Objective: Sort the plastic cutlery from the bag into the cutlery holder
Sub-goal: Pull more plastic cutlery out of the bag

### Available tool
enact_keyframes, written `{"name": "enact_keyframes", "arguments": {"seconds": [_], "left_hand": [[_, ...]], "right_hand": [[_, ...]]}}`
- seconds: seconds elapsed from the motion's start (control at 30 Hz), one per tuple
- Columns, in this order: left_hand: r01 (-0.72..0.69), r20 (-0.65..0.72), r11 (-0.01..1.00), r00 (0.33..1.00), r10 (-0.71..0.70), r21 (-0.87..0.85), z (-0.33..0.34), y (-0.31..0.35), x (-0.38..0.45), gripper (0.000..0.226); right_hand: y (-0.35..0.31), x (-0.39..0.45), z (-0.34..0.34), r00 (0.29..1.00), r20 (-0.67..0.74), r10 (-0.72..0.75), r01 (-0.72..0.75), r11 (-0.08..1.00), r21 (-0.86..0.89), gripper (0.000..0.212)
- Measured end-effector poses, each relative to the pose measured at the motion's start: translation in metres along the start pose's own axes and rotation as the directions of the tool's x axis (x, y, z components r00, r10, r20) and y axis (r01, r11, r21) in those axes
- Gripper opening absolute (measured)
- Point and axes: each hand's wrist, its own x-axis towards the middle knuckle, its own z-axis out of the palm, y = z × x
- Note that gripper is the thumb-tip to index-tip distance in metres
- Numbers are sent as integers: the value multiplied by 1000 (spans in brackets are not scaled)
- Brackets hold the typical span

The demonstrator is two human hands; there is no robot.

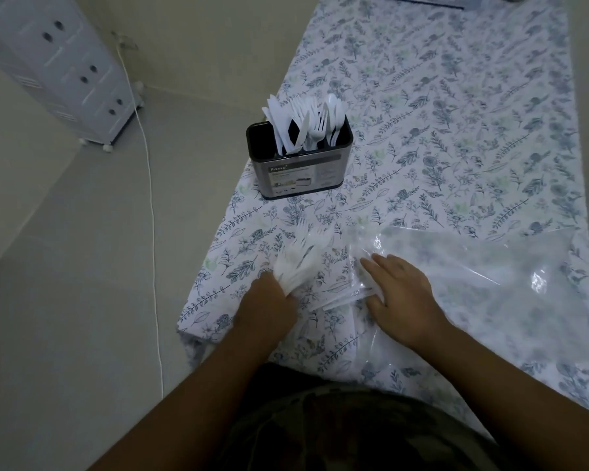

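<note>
A dark cutlery holder (pixel 298 171) with a label stands near the table's left edge, with white plastic knives, forks and spoons (pixel 306 125) upright in its compartments. My left hand (pixel 269 302) is shut on a blurred bundle of white forks (pixel 301 258) just above the cloth. My right hand (pixel 400 290) lies flat with fingers apart on the mouth of a clear plastic bag (pixel 490 277), touching a few white cutlery pieces (pixel 351 295) that lie there. The bag stretches to the right.
The table (pixel 456 113) wears a white cloth with blue leaf print and runs away from me. At left are a tiled floor, a white cable (pixel 150 198) and a white drawer unit (pixel 58 66) on wheels. A dark item sits at the table's far end.
</note>
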Motion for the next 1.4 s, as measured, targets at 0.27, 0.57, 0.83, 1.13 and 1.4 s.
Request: {"name": "enact_keyframes", "arguments": {"seconds": [0.27, 0.57, 0.83, 1.13, 1.4], "left_hand": [[-163, -113, 987, 980, 163, 4, 3, 15, 3, 65], [-477, -131, 879, 870, 476, 27, -1, 32, -12, 26], [-180, 193, 910, 944, 266, -373, 35, 82, -31, 48], [-273, -133, 773, 961, 240, -573, 41, 96, -31, 21], [-558, -108, 825, 829, 549, -90, 57, 97, -21, 49]], "right_hand": [[-4, -19, -5, 990, -128, 55, -46, 996, 70, 61], [-2, -26, -9, 985, -119, 124, -69, 920, 386, 47], [63, -51, -42, 803, -482, 351, -336, 934, 120, 53], [93, -51, -26, 799, -461, 386, -370, 920, 130, 39], [94, -55, -43, 768, -600, 225, -279, 960, 4, 34]]}}
